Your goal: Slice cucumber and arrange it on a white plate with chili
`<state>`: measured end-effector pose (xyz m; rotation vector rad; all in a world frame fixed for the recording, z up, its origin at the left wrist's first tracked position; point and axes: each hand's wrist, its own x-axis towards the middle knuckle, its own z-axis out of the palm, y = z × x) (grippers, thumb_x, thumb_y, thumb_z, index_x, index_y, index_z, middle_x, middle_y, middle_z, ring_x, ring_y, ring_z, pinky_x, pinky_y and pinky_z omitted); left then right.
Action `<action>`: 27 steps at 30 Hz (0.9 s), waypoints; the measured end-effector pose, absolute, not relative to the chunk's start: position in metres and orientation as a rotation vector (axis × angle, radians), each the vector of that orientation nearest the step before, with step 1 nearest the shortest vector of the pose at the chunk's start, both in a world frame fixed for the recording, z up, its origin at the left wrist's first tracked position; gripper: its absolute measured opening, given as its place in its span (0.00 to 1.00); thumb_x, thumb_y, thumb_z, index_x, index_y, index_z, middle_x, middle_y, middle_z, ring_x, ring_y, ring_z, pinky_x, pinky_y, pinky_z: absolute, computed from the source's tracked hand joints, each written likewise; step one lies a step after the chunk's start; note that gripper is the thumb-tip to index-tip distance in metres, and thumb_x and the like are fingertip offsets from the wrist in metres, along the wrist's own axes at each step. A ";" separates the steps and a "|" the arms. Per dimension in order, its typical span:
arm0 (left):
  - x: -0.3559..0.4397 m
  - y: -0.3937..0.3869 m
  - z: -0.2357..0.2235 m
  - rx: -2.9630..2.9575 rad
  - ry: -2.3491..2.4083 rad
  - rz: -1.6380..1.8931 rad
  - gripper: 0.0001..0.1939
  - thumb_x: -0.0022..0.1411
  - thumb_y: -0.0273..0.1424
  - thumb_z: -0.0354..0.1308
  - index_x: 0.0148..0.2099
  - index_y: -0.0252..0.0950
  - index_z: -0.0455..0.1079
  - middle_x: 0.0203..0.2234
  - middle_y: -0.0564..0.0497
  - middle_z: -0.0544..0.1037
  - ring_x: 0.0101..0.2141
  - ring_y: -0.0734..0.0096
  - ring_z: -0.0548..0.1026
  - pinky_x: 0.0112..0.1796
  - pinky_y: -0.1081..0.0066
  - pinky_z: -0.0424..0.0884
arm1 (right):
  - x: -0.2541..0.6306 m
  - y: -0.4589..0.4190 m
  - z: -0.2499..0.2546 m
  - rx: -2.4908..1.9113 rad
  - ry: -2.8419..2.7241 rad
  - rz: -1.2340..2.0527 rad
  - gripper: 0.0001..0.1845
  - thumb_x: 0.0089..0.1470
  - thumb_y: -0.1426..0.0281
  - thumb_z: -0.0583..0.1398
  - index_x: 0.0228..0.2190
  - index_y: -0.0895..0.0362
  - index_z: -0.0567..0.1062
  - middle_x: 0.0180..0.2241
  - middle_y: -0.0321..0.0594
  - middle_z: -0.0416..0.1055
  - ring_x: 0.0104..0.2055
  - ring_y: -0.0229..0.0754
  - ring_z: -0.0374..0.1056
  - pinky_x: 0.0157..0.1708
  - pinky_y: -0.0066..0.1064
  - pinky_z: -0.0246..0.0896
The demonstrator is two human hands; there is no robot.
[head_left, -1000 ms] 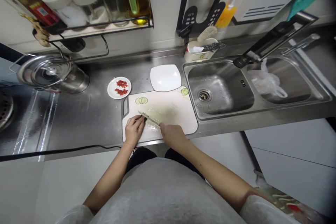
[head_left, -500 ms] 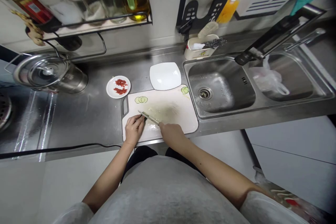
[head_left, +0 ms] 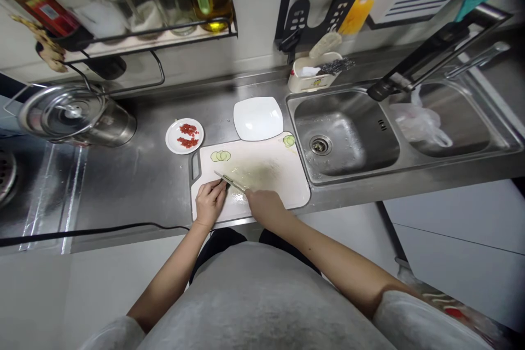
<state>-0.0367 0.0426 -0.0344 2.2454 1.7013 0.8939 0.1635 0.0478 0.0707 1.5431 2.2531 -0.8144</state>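
The steel counter [head_left: 110,175] stretches left of both hands; the sink [head_left: 348,153] lies beyond the right hand's right side. Under the hands, the cutting board [head_left: 279,175] has its near edge by the wrists and extends ahead and rightward. The right hand [head_left: 266,206] is closed around the handle of the knife [head_left: 233,181], which slants forward-left, tip just past the left fingertips. The left hand [head_left: 210,203] bunches its fingers beside the blade; whether they pinch anything, I cannot tell. Green slices [head_left: 220,156] lie ahead of it.
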 end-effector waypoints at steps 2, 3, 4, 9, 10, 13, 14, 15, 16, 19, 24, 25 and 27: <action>-0.037 0.043 -0.035 2.258 1.702 0.895 0.12 0.63 0.32 0.54 0.46 0.41 0.76 0.40 0.47 0.78 0.41 0.66 0.74 0.44 0.64 0.70 | 0.164 0.049 0.070 1.532 2.259 -0.825 0.15 0.58 0.78 0.48 0.42 0.59 0.70 0.34 0.50 0.76 0.39 0.47 0.74 0.35 0.33 0.65; -0.037 0.043 -0.035 2.262 1.700 0.895 0.12 0.63 0.32 0.54 0.46 0.41 0.76 0.40 0.47 0.78 0.41 0.66 0.74 0.44 0.64 0.70 | 0.164 0.050 0.070 1.528 2.261 -0.829 0.15 0.58 0.78 0.48 0.42 0.60 0.70 0.34 0.50 0.76 0.39 0.47 0.74 0.36 0.33 0.65; -0.037 0.043 -0.035 2.265 1.697 0.895 0.12 0.63 0.32 0.54 0.46 0.41 0.76 0.40 0.47 0.78 0.41 0.66 0.74 0.44 0.64 0.70 | 0.164 0.051 0.070 1.525 2.264 -0.833 0.15 0.58 0.78 0.48 0.42 0.60 0.70 0.34 0.50 0.76 0.40 0.47 0.74 0.36 0.32 0.65; -0.037 0.043 -0.034 2.256 1.689 0.891 0.12 0.63 0.32 0.54 0.46 0.41 0.76 0.40 0.46 0.78 0.42 0.66 0.74 0.45 0.63 0.69 | 0.164 0.055 0.071 1.508 2.267 -0.848 0.15 0.58 0.79 0.48 0.42 0.60 0.71 0.34 0.50 0.76 0.41 0.46 0.74 0.36 0.31 0.64; -0.037 0.043 -0.033 2.251 1.690 0.890 0.12 0.64 0.32 0.54 0.46 0.41 0.76 0.40 0.46 0.78 0.42 0.66 0.74 0.45 0.63 0.69 | 0.164 0.055 0.071 1.505 2.263 -0.848 0.15 0.58 0.79 0.49 0.42 0.60 0.71 0.34 0.50 0.76 0.41 0.46 0.74 0.36 0.31 0.64; -0.037 0.043 -0.033 2.241 1.685 0.892 0.12 0.63 0.32 0.54 0.46 0.41 0.76 0.40 0.46 0.78 0.42 0.65 0.74 0.45 0.63 0.69 | 0.163 0.056 0.070 1.498 2.276 -0.840 0.14 0.59 0.78 0.49 0.41 0.60 0.72 0.34 0.50 0.76 0.41 0.46 0.74 0.36 0.31 0.65; -0.037 0.043 -0.033 2.239 1.680 0.894 0.11 0.63 0.31 0.54 0.46 0.41 0.76 0.40 0.46 0.78 0.42 0.66 0.74 0.45 0.63 0.69 | 0.162 0.057 0.070 1.496 2.278 -0.841 0.14 0.59 0.78 0.49 0.41 0.60 0.72 0.34 0.50 0.76 0.41 0.46 0.74 0.36 0.31 0.65; -0.037 0.043 -0.033 2.238 1.675 0.896 0.11 0.63 0.31 0.54 0.46 0.41 0.75 0.40 0.46 0.78 0.42 0.66 0.74 0.45 0.63 0.69 | 0.162 0.057 0.070 1.494 2.277 -0.843 0.14 0.59 0.79 0.48 0.41 0.60 0.72 0.35 0.50 0.76 0.41 0.46 0.74 0.36 0.31 0.65; -0.037 0.044 -0.033 2.237 1.673 0.898 0.11 0.64 0.31 0.54 0.46 0.41 0.75 0.40 0.46 0.78 0.42 0.66 0.74 0.45 0.63 0.69 | 0.161 0.058 0.069 1.491 2.274 -0.849 0.14 0.59 0.79 0.48 0.40 0.60 0.72 0.35 0.50 0.76 0.41 0.46 0.74 0.36 0.31 0.65; -0.037 0.044 -0.033 2.243 1.675 0.897 0.11 0.64 0.31 0.54 0.46 0.41 0.75 0.40 0.47 0.78 0.42 0.66 0.74 0.44 0.64 0.69 | 0.161 0.058 0.067 1.498 2.255 -0.862 0.15 0.59 0.78 0.48 0.41 0.60 0.72 0.34 0.50 0.76 0.41 0.47 0.74 0.36 0.32 0.65; -0.037 0.044 -0.034 2.240 1.675 0.893 0.12 0.64 0.31 0.54 0.46 0.41 0.75 0.40 0.47 0.78 0.42 0.66 0.74 0.45 0.64 0.69 | 0.161 0.059 0.064 1.517 2.242 -0.881 0.14 0.58 0.79 0.49 0.40 0.62 0.73 0.34 0.52 0.76 0.42 0.47 0.74 0.37 0.32 0.65; -0.037 0.044 -0.034 2.236 1.670 0.900 0.12 0.64 0.31 0.54 0.46 0.41 0.75 0.40 0.47 0.78 0.42 0.67 0.74 0.45 0.64 0.69 | 0.162 0.059 0.064 1.513 2.238 -0.886 0.14 0.58 0.79 0.49 0.40 0.62 0.73 0.34 0.52 0.76 0.42 0.47 0.74 0.37 0.32 0.65; -0.037 0.044 -0.034 2.231 1.665 0.907 0.12 0.64 0.31 0.54 0.47 0.41 0.75 0.40 0.47 0.78 0.42 0.67 0.74 0.45 0.64 0.69 | 0.162 0.060 0.065 1.499 2.228 -0.888 0.14 0.58 0.79 0.49 0.40 0.61 0.73 0.35 0.52 0.76 0.42 0.46 0.74 0.38 0.32 0.65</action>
